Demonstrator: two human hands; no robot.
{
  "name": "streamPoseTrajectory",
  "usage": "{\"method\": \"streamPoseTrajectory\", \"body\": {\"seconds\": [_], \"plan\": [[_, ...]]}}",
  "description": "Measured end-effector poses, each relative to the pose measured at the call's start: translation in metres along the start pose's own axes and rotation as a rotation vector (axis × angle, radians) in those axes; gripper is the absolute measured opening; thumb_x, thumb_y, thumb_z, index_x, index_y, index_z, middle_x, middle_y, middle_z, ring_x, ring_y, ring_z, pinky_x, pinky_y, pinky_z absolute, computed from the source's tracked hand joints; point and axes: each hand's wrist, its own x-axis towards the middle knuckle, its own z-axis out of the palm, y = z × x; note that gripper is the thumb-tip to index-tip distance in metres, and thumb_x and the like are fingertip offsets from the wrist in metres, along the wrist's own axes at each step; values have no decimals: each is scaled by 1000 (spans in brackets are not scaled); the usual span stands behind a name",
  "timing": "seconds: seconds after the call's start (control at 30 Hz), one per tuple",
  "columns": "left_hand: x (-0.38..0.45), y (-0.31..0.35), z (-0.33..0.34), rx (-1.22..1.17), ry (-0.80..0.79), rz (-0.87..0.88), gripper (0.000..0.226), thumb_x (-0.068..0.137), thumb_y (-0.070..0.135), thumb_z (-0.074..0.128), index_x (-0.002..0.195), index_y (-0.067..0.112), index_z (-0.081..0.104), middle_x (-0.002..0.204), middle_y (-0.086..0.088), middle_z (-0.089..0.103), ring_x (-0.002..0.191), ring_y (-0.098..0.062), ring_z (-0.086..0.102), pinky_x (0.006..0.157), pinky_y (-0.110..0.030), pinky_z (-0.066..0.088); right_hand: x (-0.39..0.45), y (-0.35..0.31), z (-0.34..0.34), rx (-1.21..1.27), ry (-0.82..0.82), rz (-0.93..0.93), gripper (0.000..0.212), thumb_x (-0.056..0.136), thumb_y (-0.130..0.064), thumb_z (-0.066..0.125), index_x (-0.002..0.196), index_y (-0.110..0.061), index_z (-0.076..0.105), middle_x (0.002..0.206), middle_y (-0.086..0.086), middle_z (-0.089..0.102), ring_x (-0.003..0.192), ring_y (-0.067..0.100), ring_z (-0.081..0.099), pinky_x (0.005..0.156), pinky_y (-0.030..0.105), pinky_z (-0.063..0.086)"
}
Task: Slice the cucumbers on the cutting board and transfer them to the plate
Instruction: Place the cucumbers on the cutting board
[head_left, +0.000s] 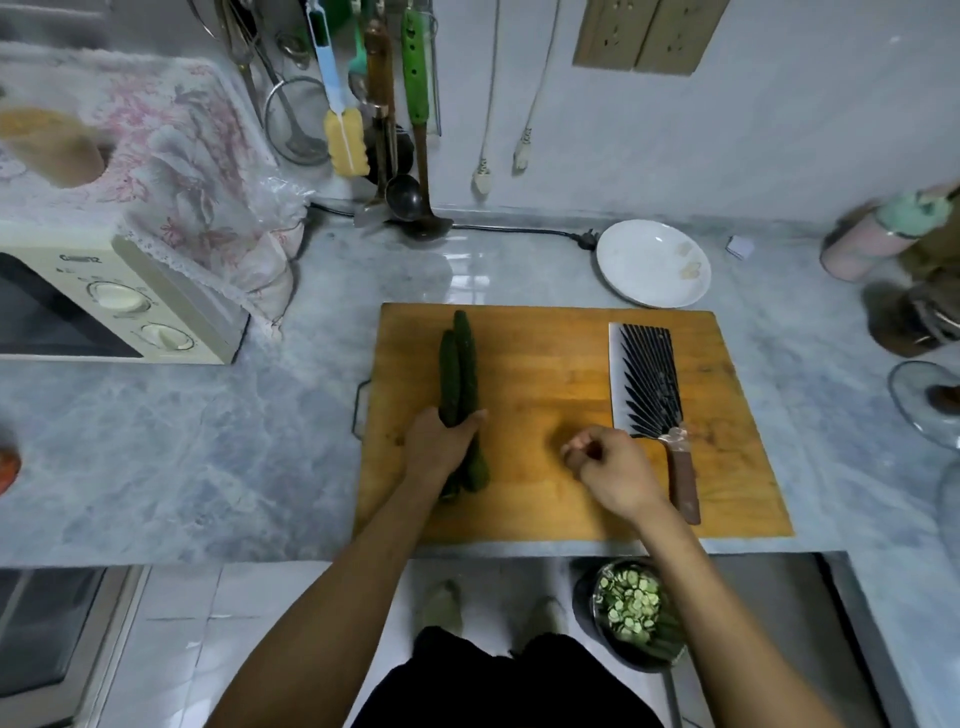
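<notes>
Two cucumbers (457, 374) gripped by left hand (436, 447); right hand (608, 467) loosely curled, empty.

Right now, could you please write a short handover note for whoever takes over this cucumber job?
Left hand grips the two whole cucumbers lying on the cutting board.
Right hand hovers loosely curled, holding nothing, just left of the cleaver on the board.
Plate sits behind the board, no slices on it.
Done: nothing cut yet.
Left: pick up the cleaver, slice, move the slices to the plate.
</notes>
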Motion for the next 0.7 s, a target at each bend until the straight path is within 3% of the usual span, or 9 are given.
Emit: {"method": "streamPoseTrajectory", "body": {"seconds": [0.07,0.2,0.27,0.37,0.47,0.6,0.7], "plan": [[2,4,12,57,39,-12,52,85,57,62,107,10,58,99,-3,63,88,-20,60,72,-33,51,0,8,-6,-1,-5,10,10,92,-16,66,90,-7,68,87,4,71,80,16,61,62,22,39],[-11,10,21,-21,166,8,27,97,39,53,82,17,56,78,1,57,69,-13,52,55,-25,37,1,15,-12,-11,-55,-8,13,95,-22,63,86,-13,67,77,-1,66,69,12,56,55,21,37],[-16,4,13,41,251,41,26,96,32,55,73,20,52,69,1,55,67,-18,54,52,-26,35,4,16,-14,-31,-66,-44,17,96,-23,62,79,-18,64,74,-2,63,67,11,55,55,21,36],[-16,-9,-3,248,280,107,20,90,32,63,84,14,59,72,-2,61,68,-20,58,46,-21,32,11,18,-11,-66,-84,-60,21,96,-24,61,75,-23,59,70,-7,57,67,10,54,57,24,37],[-13,-11,-12,411,209,178,23,88,33,66,95,13,58,78,1,61,68,-15,55,48,-19,30,18,18,-1,-131,-137,-41,19,94,-34,63,91,-15,62,81,-3,60,81,17,59,62,26,44],[-15,-14,-14,452,182,223,41,89,39,63,120,16,52,101,-5,61,85,-21,58,62,-26,40,19,12,23,-292,-264,-51,53,82,-54,72,114,-15,57,107,3,61,95,20,58,73,32,46],[-25,-15,-11,560,199,340,45,92,37,59,131,19,48,119,-6,51,100,-21,52,74,-29,47,17,14,41,-486,-295,-186,44,86,-43,69,119,-15,58,119,10,59,102,25,56,78,31,43]]}}
